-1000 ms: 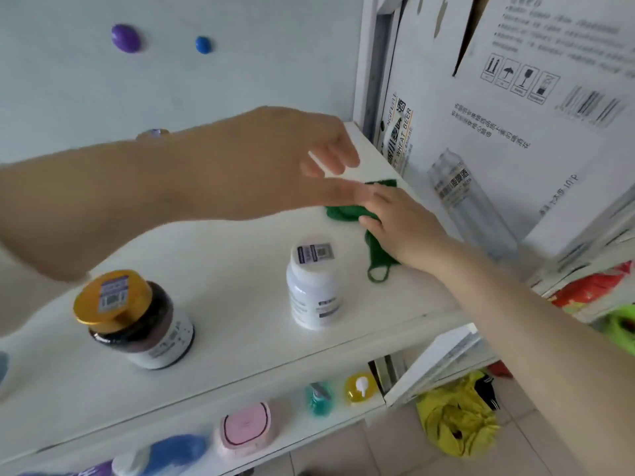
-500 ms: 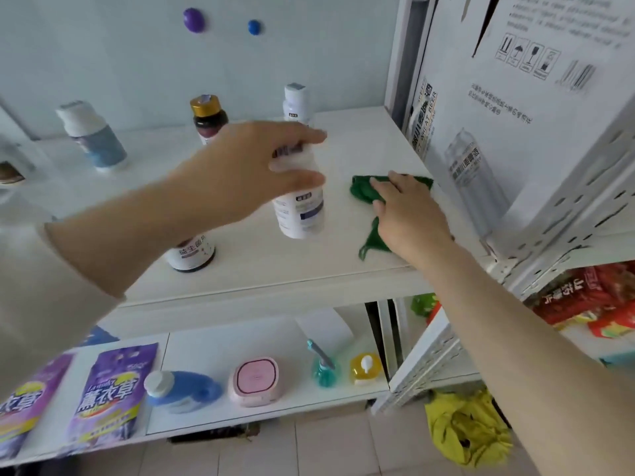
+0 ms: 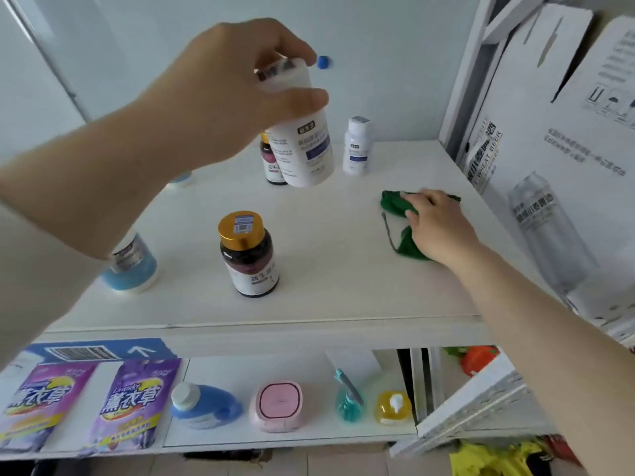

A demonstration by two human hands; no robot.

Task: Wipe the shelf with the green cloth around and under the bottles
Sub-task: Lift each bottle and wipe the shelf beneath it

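My left hand (image 3: 233,94) grips a white bottle (image 3: 302,149) by its cap end and holds it in the air above the white shelf (image 3: 343,269). My right hand (image 3: 439,228) presses flat on the green cloth (image 3: 395,202) near the shelf's right side. A dark bottle with a gold cap (image 3: 247,252) stands in the middle of the shelf. A small white bottle (image 3: 357,146) and a dark bottle (image 3: 271,163), partly hidden behind the lifted one, stand at the back. A blue-and-white bottle (image 3: 134,266) stands at the left, partly behind my forearm.
A large cardboard box (image 3: 556,139) leans along the shelf's right edge. The lower shelf holds purple pouches (image 3: 134,403), a blue bottle (image 3: 202,403), a pink case (image 3: 280,405), a teal sprayer (image 3: 348,400) and a yellow bottle (image 3: 393,407). A white perforated rack (image 3: 474,403) stands lower right.
My left hand took hold of the white bottle and raised it off the shelf. My right hand stayed on the green cloth. The camera view tilted back.
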